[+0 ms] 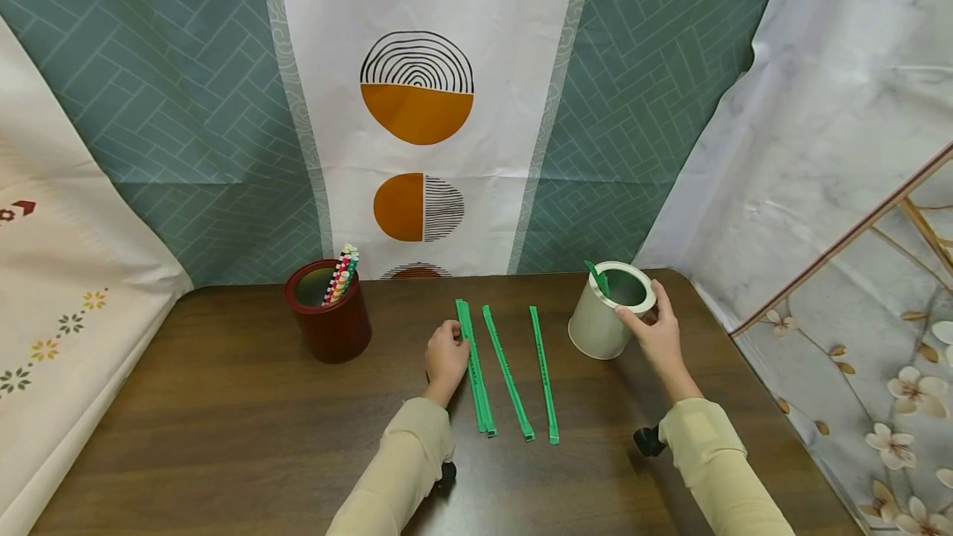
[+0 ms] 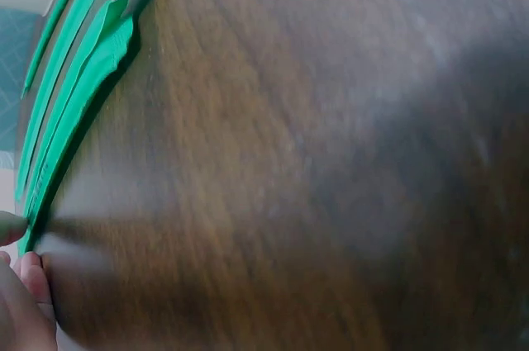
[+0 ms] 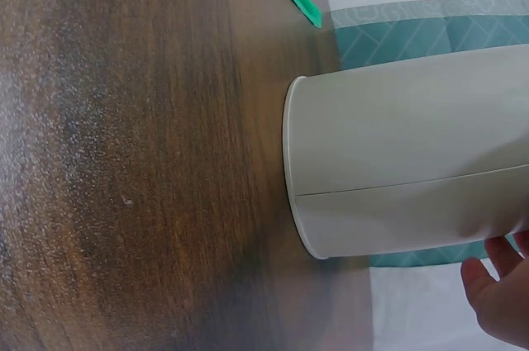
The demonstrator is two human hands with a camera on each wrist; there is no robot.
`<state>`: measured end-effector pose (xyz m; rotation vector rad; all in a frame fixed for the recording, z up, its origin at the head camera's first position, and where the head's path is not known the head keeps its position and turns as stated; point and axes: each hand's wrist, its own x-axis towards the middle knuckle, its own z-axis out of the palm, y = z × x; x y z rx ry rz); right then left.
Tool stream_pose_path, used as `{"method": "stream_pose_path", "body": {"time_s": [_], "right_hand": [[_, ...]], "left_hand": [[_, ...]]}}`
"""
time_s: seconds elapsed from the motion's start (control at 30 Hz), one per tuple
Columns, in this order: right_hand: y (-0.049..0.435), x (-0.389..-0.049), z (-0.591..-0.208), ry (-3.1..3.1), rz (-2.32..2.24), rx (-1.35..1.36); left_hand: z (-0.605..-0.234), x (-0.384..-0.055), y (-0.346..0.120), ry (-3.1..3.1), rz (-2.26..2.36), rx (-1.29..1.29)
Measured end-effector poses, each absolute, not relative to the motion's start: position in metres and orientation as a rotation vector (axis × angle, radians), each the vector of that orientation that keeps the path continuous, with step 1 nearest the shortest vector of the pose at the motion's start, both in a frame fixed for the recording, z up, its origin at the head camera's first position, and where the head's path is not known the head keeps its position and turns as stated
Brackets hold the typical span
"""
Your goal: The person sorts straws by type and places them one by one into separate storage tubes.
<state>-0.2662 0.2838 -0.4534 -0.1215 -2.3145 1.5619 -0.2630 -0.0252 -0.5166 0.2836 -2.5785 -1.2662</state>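
My left hand [image 1: 447, 358] is at the leftmost of the slim green wrapped straws [image 1: 476, 379], where two lie side by side. In the left wrist view, thumb and fingers pinch the end of a green wrapped straw [image 2: 83, 91], most of which lies along the table. Two more green wrapped straws, one in the middle [image 1: 509, 375] and one on the right [image 1: 544, 379], lie apart from it. My right hand [image 1: 658, 342] grips the upper side of an off-white canister [image 1: 601, 325], thumb near its rim. Green pieces [image 1: 598, 279] stick out of the canister. Its base appears to rest on the table.
A dark red pot [image 1: 331, 325] holding patterned, colourful sticks [image 1: 341, 275] stands at the back left of the brown wooden table [image 1: 246, 428]. A teal and white cloth [image 1: 417, 213] hangs behind the table. Light patterned cloths hang on both sides.
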Motion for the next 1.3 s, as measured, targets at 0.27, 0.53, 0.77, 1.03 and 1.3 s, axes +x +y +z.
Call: {"method": "stream_pose_path", "body": {"time_s": [0.27, 0.53, 0.77, 1.03, 1.3], "right_hand": [[0.284, -0.266, -0.453, -2.316, 1.573, -0.122], [0.284, -0.266, -0.45, -2.311, 1.623, -0.155], [0.284, -0.265, -0.451, -2.319, 1.609, -0.148], [0.277, -0.258, -0.44, -2.299, 1.641, -0.132], [0.268, -0.25, -0.427, -2.304, 1.633, -0.131]], "left_hand": [[-0.512, -0.264, -0.03, -2.678, -1.252, 0.205], [-0.509, -0.268, -0.038, -2.818, -1.273, 0.119], [-0.505, -0.27, -0.044, -2.888, -1.305, 0.177], [-0.504, -0.27, -0.042, -2.838, -1.28, 0.32], [-0.504, -0.271, -0.042, -2.885, -1.186, 0.351]]}}
